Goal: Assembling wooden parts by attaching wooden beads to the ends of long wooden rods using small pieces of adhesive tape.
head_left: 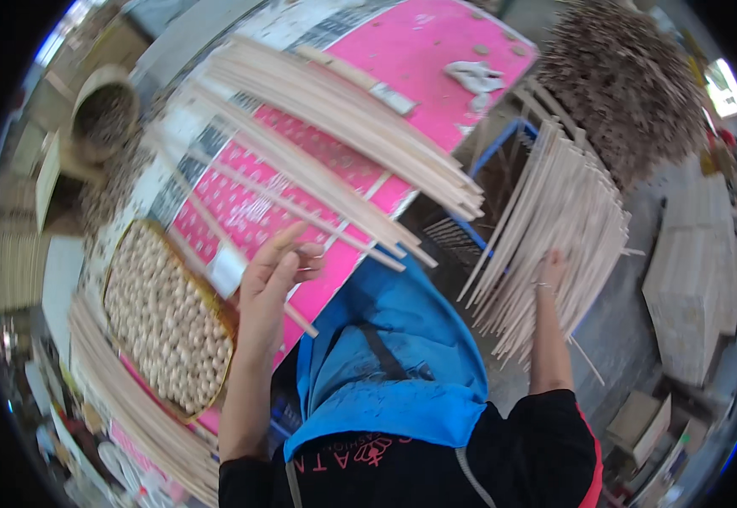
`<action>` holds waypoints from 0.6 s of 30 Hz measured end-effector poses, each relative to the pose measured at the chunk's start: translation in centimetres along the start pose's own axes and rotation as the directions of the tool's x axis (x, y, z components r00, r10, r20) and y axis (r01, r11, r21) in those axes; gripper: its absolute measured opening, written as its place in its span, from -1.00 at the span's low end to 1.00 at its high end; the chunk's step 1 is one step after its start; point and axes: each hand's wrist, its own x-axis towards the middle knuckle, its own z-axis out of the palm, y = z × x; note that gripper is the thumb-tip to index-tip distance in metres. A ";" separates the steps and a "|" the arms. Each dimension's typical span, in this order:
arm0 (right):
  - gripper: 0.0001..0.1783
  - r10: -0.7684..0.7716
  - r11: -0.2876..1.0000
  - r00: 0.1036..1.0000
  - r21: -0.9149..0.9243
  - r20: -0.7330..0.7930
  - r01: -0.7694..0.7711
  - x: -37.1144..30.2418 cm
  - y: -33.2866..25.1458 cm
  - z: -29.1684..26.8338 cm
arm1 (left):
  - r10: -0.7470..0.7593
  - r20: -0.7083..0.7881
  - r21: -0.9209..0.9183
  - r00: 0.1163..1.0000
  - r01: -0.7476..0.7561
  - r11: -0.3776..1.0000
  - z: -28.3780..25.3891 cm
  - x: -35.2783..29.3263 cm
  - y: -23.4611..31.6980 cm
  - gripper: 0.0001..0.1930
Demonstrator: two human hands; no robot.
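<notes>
My left hand (277, 267) is raised over the near edge of the pink-covered table. Its fingers are loosely bent and apart, with nothing visible between them. A thin wooden stick (302, 322) passes beneath it, and a small white object (227, 269) lies beside it. My right hand (552, 269) reaches down onto a large heap of pale wooden sticks (554, 212) at the right. Its fingertips are blurred among the sticks, so whether it grips any is unclear. Left of my left hand stands a yellow-rimmed basket (107, 269) full of small round wooden balls (165, 322).
More long sticks (343, 123) lie in bundles across the pink table cover (436, 34). A crumpled white cloth (474, 76) rests at the far end. Beneath the stick heap is a blue frame (504, 144). A brown bundle (618, 85) and stacked pale boards (690, 279) stand at the right.
</notes>
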 end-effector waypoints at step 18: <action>-0.69 -0.908 0.225 0.012 0.463 0.419 0.858 -29.3 -39.9 4.2 | 0.112 -0.333 0.032 0.936 -0.107 0.994 -8.7 -10.3 0.4 -0.63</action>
